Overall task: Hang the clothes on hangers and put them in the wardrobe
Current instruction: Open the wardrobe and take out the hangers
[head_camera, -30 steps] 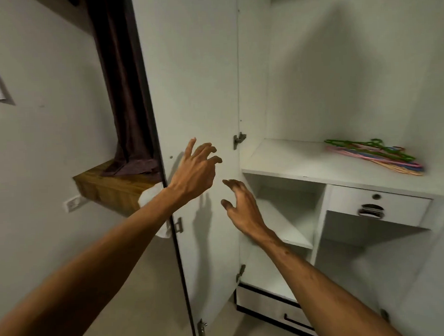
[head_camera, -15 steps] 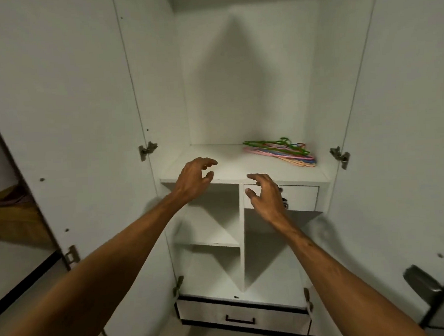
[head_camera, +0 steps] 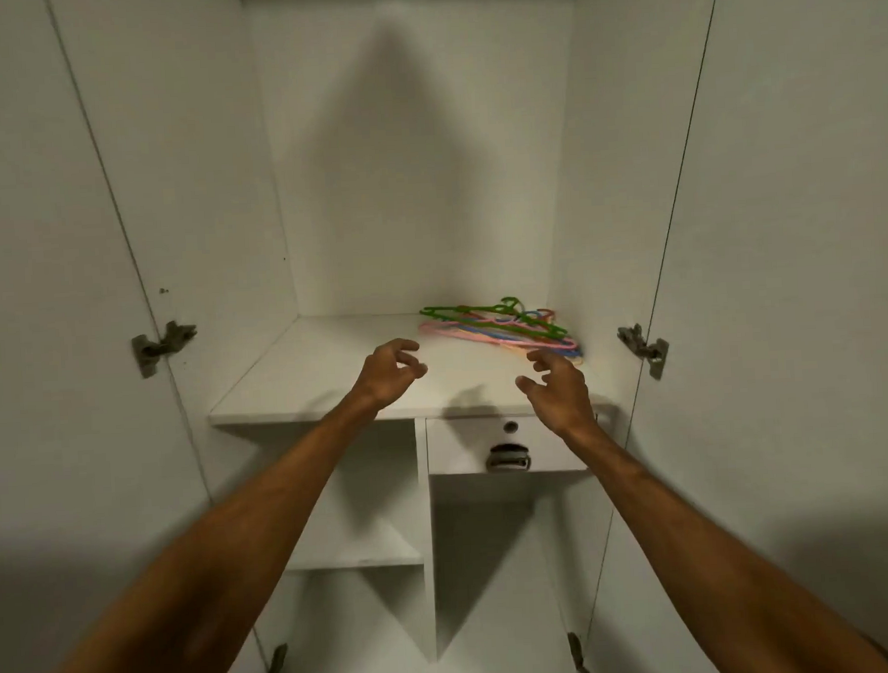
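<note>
A white wardrobe stands open in front of me, with a wide shelf (head_camera: 305, 374) at chest height. A stack of several thin plastic hangers (head_camera: 503, 325), green, pink, blue and orange, lies at the shelf's back right corner. My left hand (head_camera: 390, 372) hovers over the middle of the shelf with loosely curled fingers, holding nothing. My right hand (head_camera: 558, 387) reaches over the shelf's front right, fingers spread and relaxed, just short of the hangers. No clothes are in view.
Both doors (head_camera: 44, 305) are swung wide open, with hinges (head_camera: 162, 343) at either side. Under the shelf sit a small drawer with a metal handle (head_camera: 507, 459), a lower shelf (head_camera: 360, 551) on the left and a tall compartment on the right.
The view swung from the left door to face the wardrobe squarely. Both hands rose from below the shelf edge to above it, the right one nearing the hangers.
</note>
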